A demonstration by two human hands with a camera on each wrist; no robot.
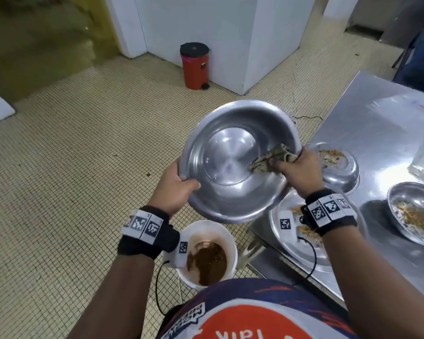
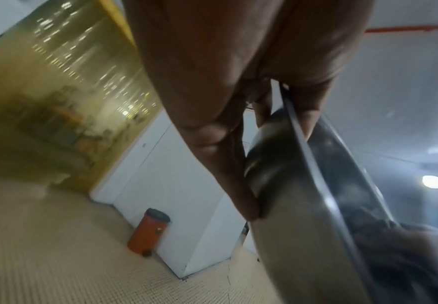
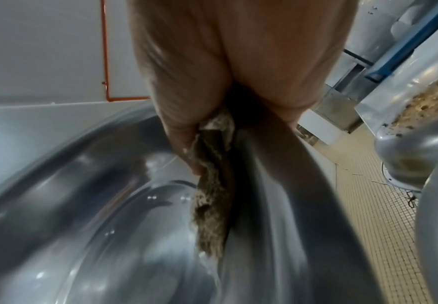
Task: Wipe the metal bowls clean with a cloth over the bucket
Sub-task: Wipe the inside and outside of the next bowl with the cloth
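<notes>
Down by my body sits the bucket [image 1: 231, 243], brown slop inside, and the bowl [image 1: 230, 133] I'm holding hangs above and a little beyond it, tipped toward me. My left hand [image 1: 175, 189] grips the near-left rim, thumb inside. My right hand [image 1: 298, 171] is clenched round the cloth [image 1: 267, 160], pressing it on the inner right wall, so my next sweep runs left across the base. Beyond, dirty bowls [image 1: 413, 216] wait on the table [image 1: 377, 113].

Your left hand [image 1: 174, 189] grips the bowl [image 1: 230, 165] rim | your right hand [image 1: 296, 170] presses cloth [image 1: 269, 157] inside | bucket [image 1: 207, 253] below.
</notes>
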